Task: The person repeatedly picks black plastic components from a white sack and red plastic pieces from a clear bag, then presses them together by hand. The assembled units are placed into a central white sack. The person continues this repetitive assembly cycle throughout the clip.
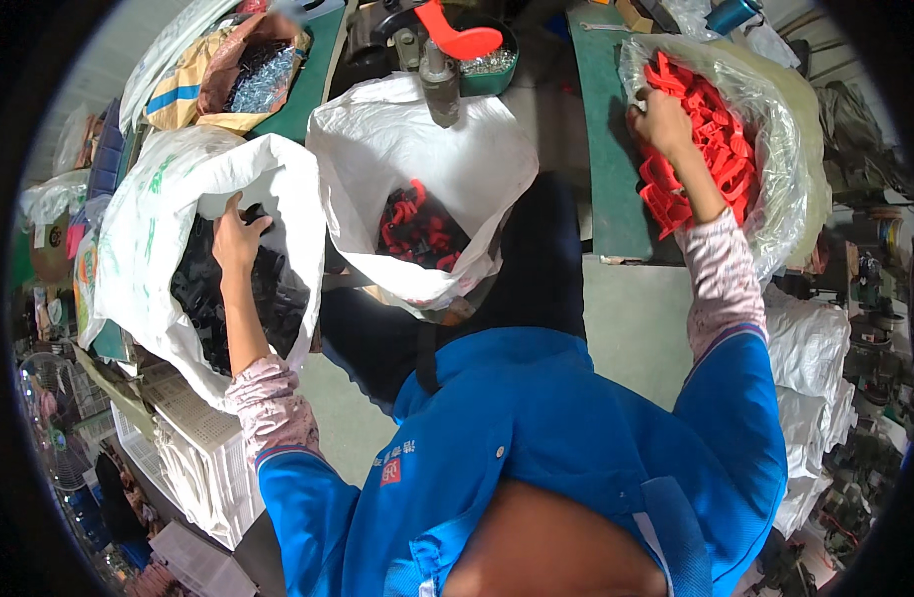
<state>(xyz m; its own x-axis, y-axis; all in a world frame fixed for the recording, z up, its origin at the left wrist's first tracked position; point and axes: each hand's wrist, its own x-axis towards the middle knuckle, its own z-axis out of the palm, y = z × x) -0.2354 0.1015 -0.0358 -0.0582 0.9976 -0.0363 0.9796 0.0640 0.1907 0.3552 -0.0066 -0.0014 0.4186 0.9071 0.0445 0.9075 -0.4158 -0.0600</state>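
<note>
My left hand (237, 239) reaches into a white woven sack (139, 244) of black plastic parts (203, 289). Its thumb and forefinger are spread, and no part shows clearly in its grasp. On the right, my right hand (664, 124) is at the near-left side of a heap of red plastic parts (721, 149) in a clear plastic bag (790, 199). Its fingers are bent, and whatever lies under them is hidden. Between my arms another white sack (377, 129) holds joined red and black pieces (417, 227).
Above the middle sack stands a press (439, 85) with a red handle guard (462, 40). Behind it is a green tub (502, 75) of small metal pieces. A paper sack (193, 85) of metal pins sits far left. White crates (203, 438) stand lower left.
</note>
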